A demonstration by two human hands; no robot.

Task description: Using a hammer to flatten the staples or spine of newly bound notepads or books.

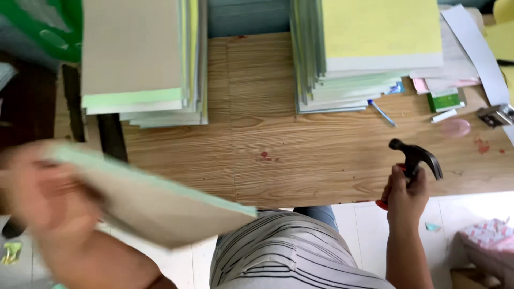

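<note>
Here, the right hand (pixel 406 194) is closed around the red grip of a hammer (pixel 416 158), at about 4 o'clock in the view. The head stands upright above the fist, claw pointing toward 3 o'clock, clear of the table (pixel 278 155). Held so, the tool is kept off the wood and out of the open middle of the table.

The left hand (pixel 40 187), at 8 o'clock, is blurred by motion. It grips one end of a pad (pixel 160 206), a thick block of sheets with a pale green edge and a tan face. The pad is tilted, its far corner pointing toward 3 o'clock over the table's near edge, above the person's striped shirt (pixel 289 251).

Two stacks (pixel 139 53) of like pads sit at 11 and 1 o'clock, the right one topped yellow, leaving bare wood between them. A blue pen (pixel 382 113) and a small green box (pixel 446 99) lie just beside the right stack. A metal clip (pixel 495 115) sits at the table's 3 o'clock edge.
</note>
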